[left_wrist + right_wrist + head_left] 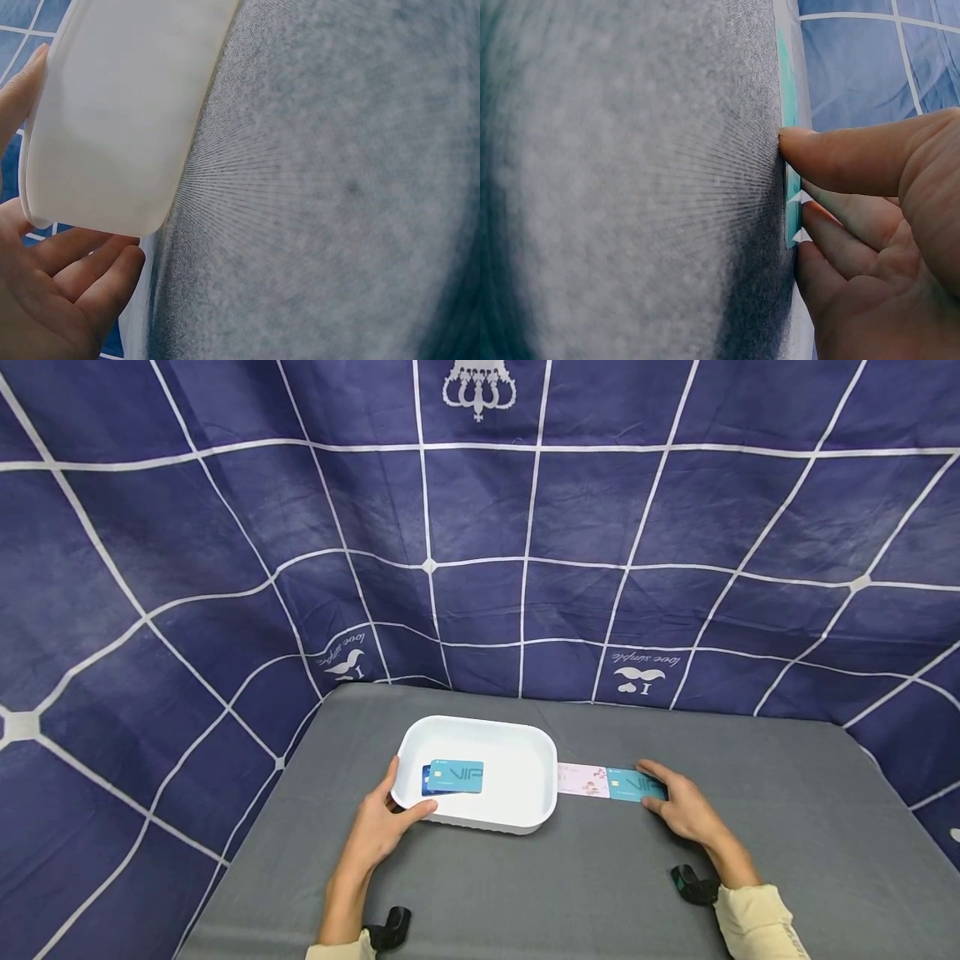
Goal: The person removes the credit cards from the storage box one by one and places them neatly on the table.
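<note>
Grip of the right hand pinches the long edges of the teal VIP card at lower right; probably light, stiff and slick, it suits edge holds. Left hand clasps the white tray, lower centre, likely light too.

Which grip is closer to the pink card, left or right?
Right. The right grip is at the right end of the VIP card beside the pink card; the left grip is across the white tray, at its far end.

sleeves: cream cloth | wrist-worn devices: black, right one green-marked
</note>
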The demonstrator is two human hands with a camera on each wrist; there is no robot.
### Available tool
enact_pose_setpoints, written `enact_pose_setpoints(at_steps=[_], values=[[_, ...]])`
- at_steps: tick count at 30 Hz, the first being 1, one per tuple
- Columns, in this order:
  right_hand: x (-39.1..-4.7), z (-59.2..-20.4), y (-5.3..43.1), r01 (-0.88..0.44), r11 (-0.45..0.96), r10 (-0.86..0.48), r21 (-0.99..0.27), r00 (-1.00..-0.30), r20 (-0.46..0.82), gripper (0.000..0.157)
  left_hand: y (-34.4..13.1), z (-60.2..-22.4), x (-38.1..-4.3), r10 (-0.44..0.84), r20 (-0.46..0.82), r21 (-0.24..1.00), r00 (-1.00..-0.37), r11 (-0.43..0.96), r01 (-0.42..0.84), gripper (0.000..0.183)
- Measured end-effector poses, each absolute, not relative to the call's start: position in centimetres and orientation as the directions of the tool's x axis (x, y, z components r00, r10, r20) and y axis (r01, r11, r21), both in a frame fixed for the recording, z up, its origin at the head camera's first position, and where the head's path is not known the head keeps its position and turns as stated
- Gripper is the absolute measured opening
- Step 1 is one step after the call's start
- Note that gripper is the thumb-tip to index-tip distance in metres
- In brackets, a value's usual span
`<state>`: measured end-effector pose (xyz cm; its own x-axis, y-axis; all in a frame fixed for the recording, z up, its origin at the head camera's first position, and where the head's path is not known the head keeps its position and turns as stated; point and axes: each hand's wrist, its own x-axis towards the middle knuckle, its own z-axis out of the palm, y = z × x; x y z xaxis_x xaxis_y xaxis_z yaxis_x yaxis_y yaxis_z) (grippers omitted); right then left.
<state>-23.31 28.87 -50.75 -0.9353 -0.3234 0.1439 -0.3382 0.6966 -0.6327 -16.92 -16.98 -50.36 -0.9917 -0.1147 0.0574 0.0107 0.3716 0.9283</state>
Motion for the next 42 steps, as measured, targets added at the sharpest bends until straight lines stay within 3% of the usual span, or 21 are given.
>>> enact_pose_setpoints(at_steps=[20, 26, 33, 42], values=[[-23.3, -50.8, 28.8, -0.333, 0.681, -0.310, -0.652, -0.938, 0.156, 0.065, -17.0, -50.1, -17.0, -0.102, 0.063, 0.930, -0.993, 0.367, 0.021, 0.103], [-23.4, -50.7, 27.8, -0.363, 0.645, -0.203, -0.672, -0.930, 0.307, 0.061, -16.9, -49.9, -17.0, -0.111, 0.043, 0.930, -0.993, 0.366, -0.001, 0.102], [-23.0, -48.4, 23.9, -0.379, 0.595, -0.059, -0.709, -0.900, 0.432, 0.044, -17.0, -50.0, -17.2, -0.096, 0.067, 0.943, -0.993, 0.331, 0.032, 0.102], [-22.1, -46.3, 16.4, -0.556, 0.507, -0.243, -0.659, -0.825, 0.509, 0.041, -17.0, -50.2, -17.1, -0.087, 0.058, 0.944, -0.995, 0.330, 0.026, 0.103]])
